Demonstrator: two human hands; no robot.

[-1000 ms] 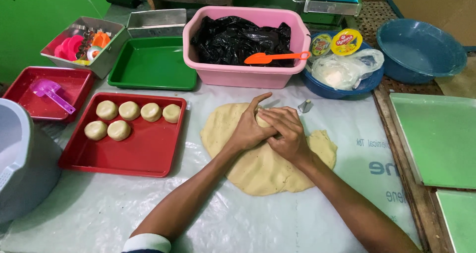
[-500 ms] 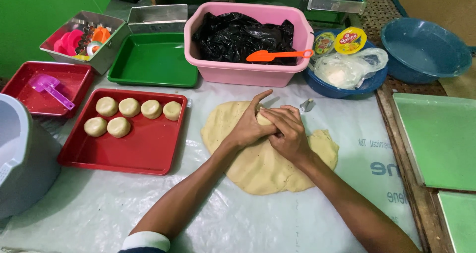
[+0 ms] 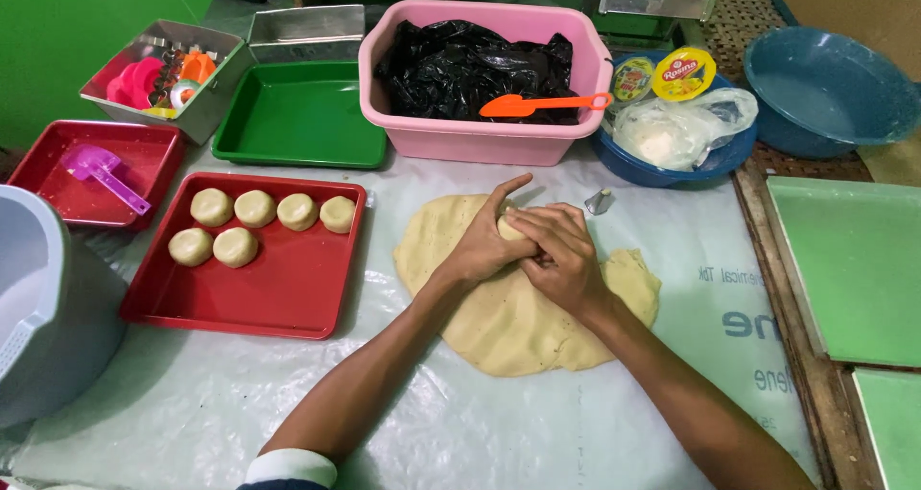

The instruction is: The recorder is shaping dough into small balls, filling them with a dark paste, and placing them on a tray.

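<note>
From the head camera, my left hand and my right hand meet over the flat sheet of dough, which lies on the plastic sheet near the middle of the tabletop. Both hands are cupped and pressed together around a small lump of dough. My left fingers curl over its far side, and my right fingers overlap them from the near side. Only a sliver of the lump shows between them. The heels of both hands rest on the flat dough beneath.

Just beside my right hand, toward the far edge, a small metal cutter stands on the plastic. To my left sits a red tray holding six round dough balls, four in a far row and two nearer. Beyond the dough, along the far edge, a pink tub holds a black bag, and an orange scraper lies across it. A green tray sits to the left of the tub. A second red tray with a purple scoop lies near the left edge.
</note>
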